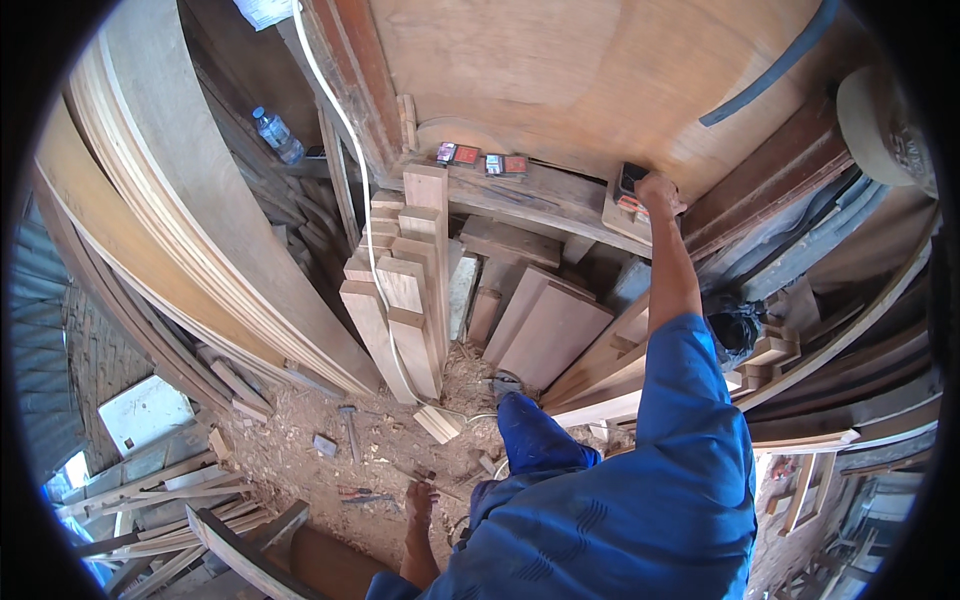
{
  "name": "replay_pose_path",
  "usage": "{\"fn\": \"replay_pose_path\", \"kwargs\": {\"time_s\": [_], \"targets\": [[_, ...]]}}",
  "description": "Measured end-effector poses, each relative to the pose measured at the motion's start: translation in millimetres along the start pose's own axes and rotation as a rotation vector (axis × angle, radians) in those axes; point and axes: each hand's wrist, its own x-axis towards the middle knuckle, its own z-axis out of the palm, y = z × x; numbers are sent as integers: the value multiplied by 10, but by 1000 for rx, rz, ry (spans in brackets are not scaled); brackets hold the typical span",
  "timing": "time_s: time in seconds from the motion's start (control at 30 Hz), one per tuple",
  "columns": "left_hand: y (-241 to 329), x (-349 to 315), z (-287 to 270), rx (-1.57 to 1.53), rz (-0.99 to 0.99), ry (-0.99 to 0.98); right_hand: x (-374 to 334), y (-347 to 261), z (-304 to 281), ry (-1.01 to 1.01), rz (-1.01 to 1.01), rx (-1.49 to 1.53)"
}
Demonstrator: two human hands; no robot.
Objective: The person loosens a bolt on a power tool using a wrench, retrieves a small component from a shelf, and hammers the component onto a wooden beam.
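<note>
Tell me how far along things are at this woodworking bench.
Done: cut wooden blocks lean stacked below the bench. In hand: the right hand rests on a small dark device at the bench edge. Left: boards lean unused; left hand out of view.

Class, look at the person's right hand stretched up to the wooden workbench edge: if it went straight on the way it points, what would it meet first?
The right hand already rests by a small black device on the wooden bench ledge; beyond that, probably the large curved plywood sheet, though depth is unclear.
</note>
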Motion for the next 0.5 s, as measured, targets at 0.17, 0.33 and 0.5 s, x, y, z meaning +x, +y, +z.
{"fn": "replay_pose_path", "kwargs": {"time_s": [0.17, 0.33, 0.5], "targets": [[-93, 54, -43, -150, -2, -74, -172, 19, 3, 218, 21, 282], [125, 54, 158, 8, 156, -68, -124, 200, -37, 403, -294, 803], [901, -449, 345, -273, 429, -127, -2023, -264, -583, -337, -596, 1528]]}}
